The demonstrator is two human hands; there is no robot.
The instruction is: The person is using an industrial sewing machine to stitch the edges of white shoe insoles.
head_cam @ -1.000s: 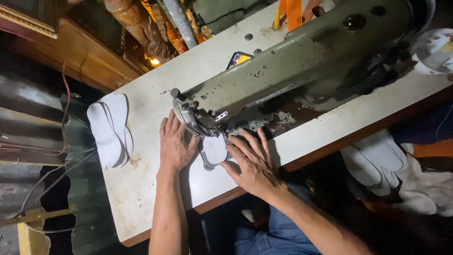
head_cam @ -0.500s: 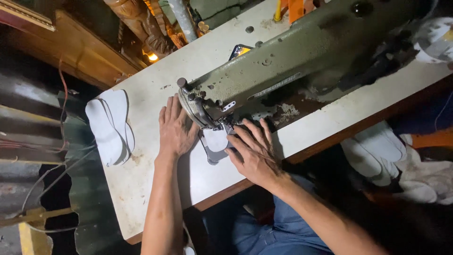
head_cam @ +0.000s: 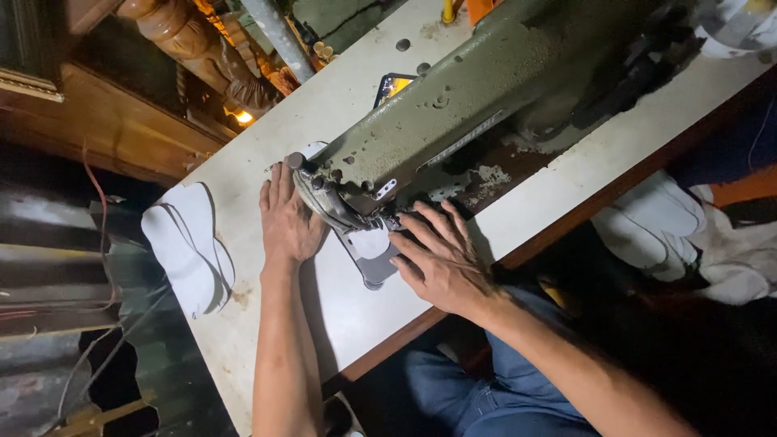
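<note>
We cannot see the needle: the sewing machine's head covers it, along with the far end of the pale piece under our fingers. The machine's right end runs off the top edge. Our left forearm is cut by the bottom edge. The white heap at right sits too dim to identify.

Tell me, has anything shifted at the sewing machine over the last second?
Very little. The left hand and right hand stay flat on the white piece under the machine head, neither letting go; any feed of the piece is too slight to tell. The camera drifted a little. The stack of white cut pieces at the table's end has not moved.
</note>
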